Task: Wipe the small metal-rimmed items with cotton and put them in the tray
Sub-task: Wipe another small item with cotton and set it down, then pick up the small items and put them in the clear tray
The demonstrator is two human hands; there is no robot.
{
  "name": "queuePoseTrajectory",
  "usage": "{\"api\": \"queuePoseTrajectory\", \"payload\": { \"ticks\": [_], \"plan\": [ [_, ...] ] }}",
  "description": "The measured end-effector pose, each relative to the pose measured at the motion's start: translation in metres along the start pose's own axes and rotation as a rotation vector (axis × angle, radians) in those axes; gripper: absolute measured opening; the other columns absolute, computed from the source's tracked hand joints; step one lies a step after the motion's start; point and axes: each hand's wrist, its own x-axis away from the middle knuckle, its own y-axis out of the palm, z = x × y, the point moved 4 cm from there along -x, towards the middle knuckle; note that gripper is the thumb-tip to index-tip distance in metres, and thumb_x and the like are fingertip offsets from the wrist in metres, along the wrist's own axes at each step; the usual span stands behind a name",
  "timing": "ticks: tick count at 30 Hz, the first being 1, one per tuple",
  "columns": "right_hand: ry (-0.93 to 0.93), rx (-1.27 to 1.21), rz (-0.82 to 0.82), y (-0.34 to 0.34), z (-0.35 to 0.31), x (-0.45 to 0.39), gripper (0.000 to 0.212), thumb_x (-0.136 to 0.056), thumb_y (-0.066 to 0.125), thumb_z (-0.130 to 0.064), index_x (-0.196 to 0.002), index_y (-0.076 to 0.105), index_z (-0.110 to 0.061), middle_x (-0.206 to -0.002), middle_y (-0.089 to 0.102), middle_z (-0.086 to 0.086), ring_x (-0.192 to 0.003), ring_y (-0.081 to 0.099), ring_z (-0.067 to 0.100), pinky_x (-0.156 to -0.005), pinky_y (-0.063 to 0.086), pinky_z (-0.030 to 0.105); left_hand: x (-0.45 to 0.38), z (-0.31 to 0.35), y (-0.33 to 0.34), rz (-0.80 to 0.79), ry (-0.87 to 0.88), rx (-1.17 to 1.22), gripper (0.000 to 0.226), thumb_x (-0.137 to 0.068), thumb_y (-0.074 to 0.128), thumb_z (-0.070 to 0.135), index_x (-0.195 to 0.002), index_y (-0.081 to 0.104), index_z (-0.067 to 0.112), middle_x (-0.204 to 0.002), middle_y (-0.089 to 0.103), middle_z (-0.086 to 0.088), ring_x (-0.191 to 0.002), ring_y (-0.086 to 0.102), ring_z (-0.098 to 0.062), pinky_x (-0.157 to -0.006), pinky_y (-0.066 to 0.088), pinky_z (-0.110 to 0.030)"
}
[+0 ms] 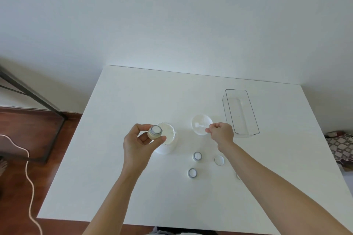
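The left hand is closed around one small metal-rimmed jar, cream-bodied, tilted so its rimmed top faces up toward the camera; it is held above the near edge of a white tub of cotton. The right hand pinches a small white piece of cotton between thumb and fingertips, over a small white bowl.

Two more metal-rimmed jars stand upright on the white table: one nearer the bowl, one closer to the person. Beside them lies one pale round lid; another pale round shape shows partly behind the right forearm, too hidden to name.

One clear rectangular tray sits just beyond the right hand, its long axis running away from the person.
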Motion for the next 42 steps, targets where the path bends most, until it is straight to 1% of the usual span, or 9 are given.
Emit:
{"api": "queuePoseTrajectory", "payload": {
  "ticks": [2, 6, 12, 17, 23, 26, 32, 37, 42],
  "plan": [
    [-0.029, 0.073, -0.006, 0.000, 0.002, -0.002, 0.014, -0.090, 0.054, -0.013, -0.079, 0.062, -0.009, -0.088, 0.075, 0.013, -0.067, 0.059, 0.017, -0.060, 0.047, 0.025, 0.001, 0.002, 0.003, -0.019, -0.002, -0.001, 0.037, -0.071, 0.086, -0.002, -0.095, 0.064, 0.017, -0.091, 0.080, 0.005, -0.085, 0.077, -0.012, -0.071, 0.056, -0.016],
    [-0.120, 0.266, -0.104, -0.014, 0.004, -0.002, 0.021, -0.089, 0.062, -0.014, -0.107, 0.060, -0.002, -0.104, 0.066, 0.019, -0.095, 0.066, 0.033, -0.085, 0.055, 0.047, 0.004, 0.002, 0.009, -0.051, -0.008, -0.010, 0.036, -0.072, 0.086, -0.001, -0.094, 0.064, 0.018, -0.091, 0.080, 0.006, -0.084, 0.077, -0.010, -0.070, 0.056, -0.015],
    [-0.284, 0.368, -0.057, -0.060, 0.023, 0.023, 0.009, -0.075, 0.067, -0.002, -0.067, 0.063, -0.003, -0.057, 0.058, 0.000, -0.058, 0.056, 0.013, -0.054, 0.044, 0.018, 0.014, 0.000, 0.032, -0.136, -0.021, 0.011, 0.035, -0.072, 0.085, -0.005, -0.095, 0.064, 0.010, -0.095, 0.080, -0.004, -0.084, 0.077, -0.013, -0.068, 0.054, -0.013],
    [-0.381, 0.472, -0.101, -0.063, 0.057, 0.037, 0.032, -0.083, 0.056, -0.006, -0.056, 0.038, -0.007, -0.052, 0.038, 0.004, -0.054, 0.032, 0.017, -0.051, 0.027, 0.030, 0.038, -0.004, 0.071, -0.229, -0.055, 0.001, 0.034, -0.073, 0.085, -0.002, -0.097, 0.066, 0.012, -0.096, 0.080, -0.005, -0.092, 0.077, -0.018, -0.077, 0.059, -0.020],
    [-0.543, 0.646, -0.177, -0.050, 0.066, 0.039, 0.012, -0.082, 0.054, -0.009, -0.093, 0.049, -0.011, -0.091, 0.048, 0.006, -0.082, 0.049, 0.027, -0.070, 0.041, 0.035, 0.071, -0.008, 0.104, -0.219, -0.081, 0.025, 0.034, -0.071, 0.087, -0.001, -0.092, 0.068, 0.018, -0.094, 0.080, -0.006, -0.090, 0.077, -0.022, -0.075, 0.059, -0.021],
    [-0.588, 0.896, -0.279, -0.042, 0.076, 0.036, 0.049, -0.085, 0.060, -0.031, -0.129, 0.042, -0.020, -0.116, 0.044, 0.006, -0.101, 0.050, 0.027, -0.082, 0.044, 0.035, 0.085, -0.008, 0.114, -0.199, -0.099, 0.024, 0.034, -0.069, 0.089, 0.006, -0.091, 0.068, 0.021, -0.092, 0.080, -0.006, -0.090, 0.077, -0.022, -0.075, 0.057, -0.025],
    [-0.727, 0.916, -0.383, -0.036, 0.084, 0.037, 0.029, -0.087, 0.047, -0.011, -0.115, 0.051, -0.014, -0.110, 0.045, 0.008, -0.099, 0.052, 0.026, -0.077, 0.049, 0.033, 0.107, -0.010, 0.124, -0.135, -0.112, 0.081, 0.036, -0.073, 0.084, -0.005, -0.100, 0.067, 0.010, -0.097, 0.079, -0.010, -0.096, 0.076, -0.025, -0.070, 0.054, -0.018],
    [-0.544, 0.440, -0.349, -0.057, 0.066, 0.039, 0.017, -0.083, 0.061, -0.015, -0.100, 0.063, -0.019, -0.094, 0.061, 0.007, -0.076, 0.060, 0.018, -0.067, 0.041, 0.013, 0.117, -0.010, 0.127, -0.111, -0.108, 0.112, 0.039, -0.077, 0.080, -0.006, -0.107, 0.072, 0.018, -0.102, 0.079, -0.010, -0.097, 0.075, -0.020, -0.071, 0.053, -0.015],
    [-0.100, -0.439, -0.536, -0.090, 0.032, 0.062, 0.020, -0.078, 0.071, -0.008, -0.093, 0.058, -0.009, -0.077, 0.069, 0.013, -0.072, 0.065, 0.023, -0.082, 0.057, 0.033, 0.117, -0.008, 0.129, -0.079, -0.096, 0.102, 0.045, -0.073, 0.084, -0.006, -0.108, 0.068, 0.019, -0.103, 0.076, -0.002, -0.090, 0.077, -0.021, -0.068, 0.054, -0.017]
  ]
}}
